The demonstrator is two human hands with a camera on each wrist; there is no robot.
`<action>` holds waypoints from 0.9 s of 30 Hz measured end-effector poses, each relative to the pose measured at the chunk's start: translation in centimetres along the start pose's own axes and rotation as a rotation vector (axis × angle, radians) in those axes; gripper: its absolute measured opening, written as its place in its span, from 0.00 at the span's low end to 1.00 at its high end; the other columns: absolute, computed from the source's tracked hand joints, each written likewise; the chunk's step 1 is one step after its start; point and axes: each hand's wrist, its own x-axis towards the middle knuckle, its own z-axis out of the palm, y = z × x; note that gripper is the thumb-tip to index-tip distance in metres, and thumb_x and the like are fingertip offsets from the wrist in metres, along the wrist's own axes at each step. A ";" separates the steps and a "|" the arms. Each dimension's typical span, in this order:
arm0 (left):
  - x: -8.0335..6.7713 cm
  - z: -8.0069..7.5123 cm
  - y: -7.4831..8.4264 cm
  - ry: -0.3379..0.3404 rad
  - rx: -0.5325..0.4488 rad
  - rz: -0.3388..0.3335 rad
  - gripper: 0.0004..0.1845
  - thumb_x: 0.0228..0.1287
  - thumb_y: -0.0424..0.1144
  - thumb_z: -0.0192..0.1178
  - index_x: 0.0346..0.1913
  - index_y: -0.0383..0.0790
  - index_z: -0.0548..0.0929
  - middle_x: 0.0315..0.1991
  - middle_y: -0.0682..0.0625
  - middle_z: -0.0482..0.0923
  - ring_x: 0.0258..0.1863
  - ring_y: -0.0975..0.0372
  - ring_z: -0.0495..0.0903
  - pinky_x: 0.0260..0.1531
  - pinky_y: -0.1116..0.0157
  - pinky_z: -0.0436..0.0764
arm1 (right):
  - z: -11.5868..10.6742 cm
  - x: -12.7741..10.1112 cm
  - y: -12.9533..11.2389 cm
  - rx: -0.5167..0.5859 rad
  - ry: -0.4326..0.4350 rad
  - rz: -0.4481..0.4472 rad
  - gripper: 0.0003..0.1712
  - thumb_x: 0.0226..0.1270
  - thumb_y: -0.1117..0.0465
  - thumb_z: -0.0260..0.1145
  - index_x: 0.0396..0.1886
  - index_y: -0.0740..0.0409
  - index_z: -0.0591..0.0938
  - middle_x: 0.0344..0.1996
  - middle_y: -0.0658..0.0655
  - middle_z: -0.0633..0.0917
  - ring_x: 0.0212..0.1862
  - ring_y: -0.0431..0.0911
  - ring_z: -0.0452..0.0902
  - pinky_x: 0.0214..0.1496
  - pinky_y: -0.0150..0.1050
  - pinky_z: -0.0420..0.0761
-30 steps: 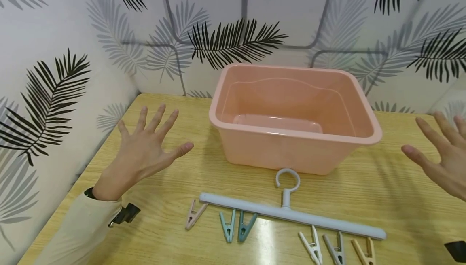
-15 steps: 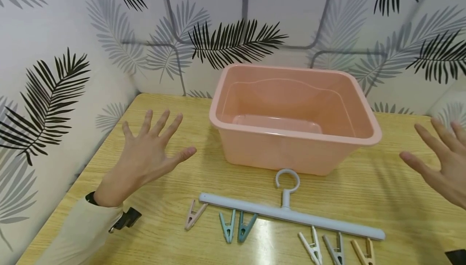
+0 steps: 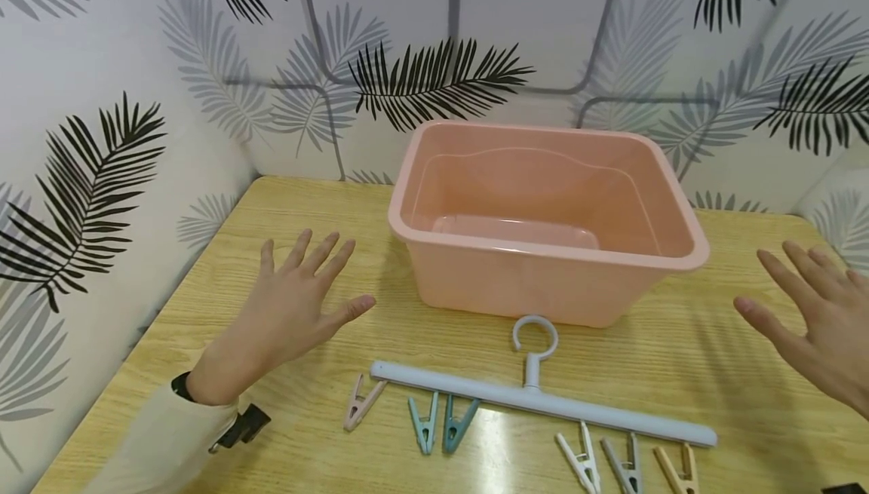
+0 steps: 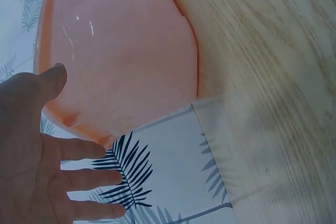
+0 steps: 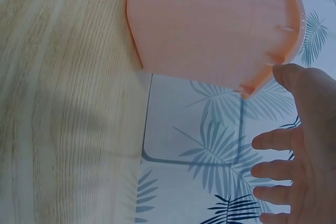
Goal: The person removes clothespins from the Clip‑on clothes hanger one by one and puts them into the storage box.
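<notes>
The left hand (image 3: 288,313) and the right hand (image 3: 818,328) both hover over the wooden table (image 3: 713,358) with fingers spread and straight, holding nothing, one on each side of the empty pink tub (image 3: 543,222), which stands at the back of the table near the wall. Just in front of the tub lies the pale blue clip hanger (image 3: 543,400), so I think a low sweep of a hand toward the tub could catch its hook or clips and push it toward the table edge.
</notes>
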 end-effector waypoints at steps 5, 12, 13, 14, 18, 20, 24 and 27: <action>-0.1 0.2 0.3 0.023 -0.045 0.040 0.43 0.67 0.67 0.45 0.73 0.39 0.59 0.72 0.37 0.57 0.72 0.40 0.49 0.66 0.36 0.41 | 0.1 -0.4 -0.2 0.010 -0.006 -0.001 0.41 0.74 0.42 0.51 0.72 0.67 0.57 0.72 0.73 0.50 0.74 0.66 0.36 0.70 0.63 0.32; -0.2 0.5 1.0 0.041 -0.054 0.089 0.42 0.68 0.67 0.45 0.72 0.37 0.63 0.71 0.37 0.60 0.71 0.41 0.54 0.68 0.41 0.45 | 0.6 -0.9 -0.7 -0.027 -0.051 -0.007 0.42 0.74 0.41 0.51 0.72 0.68 0.56 0.71 0.74 0.52 0.74 0.67 0.36 0.71 0.63 0.34; -0.2 0.6 1.1 0.043 -0.052 0.093 0.42 0.68 0.67 0.45 0.71 0.37 0.64 0.70 0.37 0.60 0.71 0.41 0.54 0.68 0.41 0.46 | 0.6 -1.0 -0.7 -0.031 -0.057 -0.011 0.42 0.74 0.41 0.51 0.72 0.69 0.56 0.71 0.74 0.52 0.73 0.67 0.37 0.70 0.63 0.35; -0.3 0.7 1.2 0.042 -0.049 0.098 0.42 0.68 0.67 0.45 0.71 0.37 0.64 0.70 0.37 0.60 0.71 0.41 0.54 0.68 0.41 0.46 | 0.7 -1.0 -0.8 -0.036 -0.061 -0.018 0.42 0.73 0.42 0.52 0.72 0.69 0.57 0.71 0.74 0.53 0.73 0.68 0.37 0.70 0.64 0.35; -0.3 1.0 1.4 0.045 -0.048 0.123 0.41 0.68 0.66 0.46 0.71 0.38 0.65 0.70 0.37 0.61 0.71 0.41 0.55 0.68 0.41 0.48 | 0.9 -1.3 -0.8 -0.029 -0.068 -0.036 0.42 0.73 0.43 0.54 0.72 0.68 0.57 0.71 0.74 0.53 0.73 0.69 0.39 0.70 0.64 0.35; -0.3 1.1 1.6 0.047 -0.049 0.134 0.40 0.68 0.66 0.47 0.71 0.38 0.65 0.70 0.38 0.62 0.71 0.41 0.56 0.68 0.42 0.49 | 1.0 -1.4 -0.8 -0.020 -0.070 -0.041 0.41 0.72 0.43 0.55 0.72 0.67 0.57 0.71 0.74 0.54 0.73 0.69 0.40 0.70 0.64 0.34; -0.3 1.2 2.0 0.043 -0.058 0.151 0.40 0.68 0.66 0.47 0.71 0.38 0.65 0.69 0.37 0.63 0.70 0.42 0.57 0.68 0.44 0.52 | 1.2 -1.7 -1.1 -0.007 -0.086 -0.041 0.42 0.72 0.44 0.56 0.73 0.67 0.57 0.70 0.74 0.55 0.73 0.68 0.40 0.71 0.63 0.33; -0.4 1.3 2.2 0.036 -0.064 0.162 0.41 0.68 0.66 0.46 0.71 0.37 0.65 0.69 0.37 0.63 0.70 0.42 0.57 0.68 0.45 0.53 | 1.1 -1.9 -1.4 -0.006 -0.109 -0.042 0.42 0.72 0.45 0.56 0.73 0.67 0.57 0.71 0.74 0.55 0.74 0.66 0.39 0.71 0.60 0.31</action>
